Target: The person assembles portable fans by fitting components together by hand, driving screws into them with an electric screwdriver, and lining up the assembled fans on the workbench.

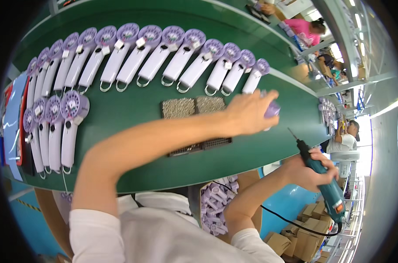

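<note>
My left hand (248, 113) reaches across the bench, its fingers closed round a purple rounded part (272, 109) that is blurred and mostly hidden, so its full shape does not show. In my right hand (310, 172) is a green electric screwdriver (329, 190), its thin bit pointing up and left, apart from the purple part. A curved row of white-handled handheld fans (149, 65) with purple round heads lies beyond my left arm. Several more fans (69, 127) lie at the left. Black trays filled with small metal screws (179, 108) sit partly behind my left forearm.
The green bench top (129, 109) curves toward its near edge. Below it stands a carton of purple and white fan parts (216, 204). A black cord (291, 222) trails from the screwdriver. Cardboard boxes (310, 239) lie at lower right; other people work farther off.
</note>
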Demonstrator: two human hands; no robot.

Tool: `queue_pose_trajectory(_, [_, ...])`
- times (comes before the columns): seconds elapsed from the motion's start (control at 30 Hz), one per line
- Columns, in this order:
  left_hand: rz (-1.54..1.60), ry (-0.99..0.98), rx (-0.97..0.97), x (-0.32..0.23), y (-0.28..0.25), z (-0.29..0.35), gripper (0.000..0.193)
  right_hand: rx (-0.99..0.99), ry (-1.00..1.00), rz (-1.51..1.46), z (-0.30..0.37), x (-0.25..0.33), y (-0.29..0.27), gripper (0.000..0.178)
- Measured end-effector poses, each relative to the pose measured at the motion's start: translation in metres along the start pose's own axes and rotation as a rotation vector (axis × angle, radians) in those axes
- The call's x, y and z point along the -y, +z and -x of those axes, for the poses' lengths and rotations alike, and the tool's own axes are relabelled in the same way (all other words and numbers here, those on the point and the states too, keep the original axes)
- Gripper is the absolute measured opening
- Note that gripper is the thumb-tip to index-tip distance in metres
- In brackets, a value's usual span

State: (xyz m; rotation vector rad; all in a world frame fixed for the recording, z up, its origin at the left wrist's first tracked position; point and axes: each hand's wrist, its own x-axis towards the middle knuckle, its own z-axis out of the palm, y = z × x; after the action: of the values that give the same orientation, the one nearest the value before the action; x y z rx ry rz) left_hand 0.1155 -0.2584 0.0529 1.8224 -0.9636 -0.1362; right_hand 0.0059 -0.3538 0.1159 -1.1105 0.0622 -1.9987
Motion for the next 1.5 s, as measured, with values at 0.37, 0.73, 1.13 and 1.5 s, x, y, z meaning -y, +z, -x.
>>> queue_pose_trajectory(0.37, [1.024,-0.495,-0.765,0.011,-0.131,0.202,0.052,0.717,0.713,-0.306,0.079,0.003,0.029,0.020])
queue_pose_trajectory(0.73, [1.370,-0.788,-0.918,0.027,-0.128,0.293,0.067,0.742,0.832,-0.217,0.140,-0.011,0.042,0.024])
queue_pose_trajectory(1.13, [1.417,-0.615,-0.673,0.041,-0.131,0.297,0.070,0.888,0.803,-0.225,0.148,-0.015,0.043,0.014])
queue_pose_trajectory(1.5, [1.367,-0.885,-0.854,0.028,-0.133,0.283,0.068,0.700,0.825,-0.315,0.138,0.020,0.049,0.021])
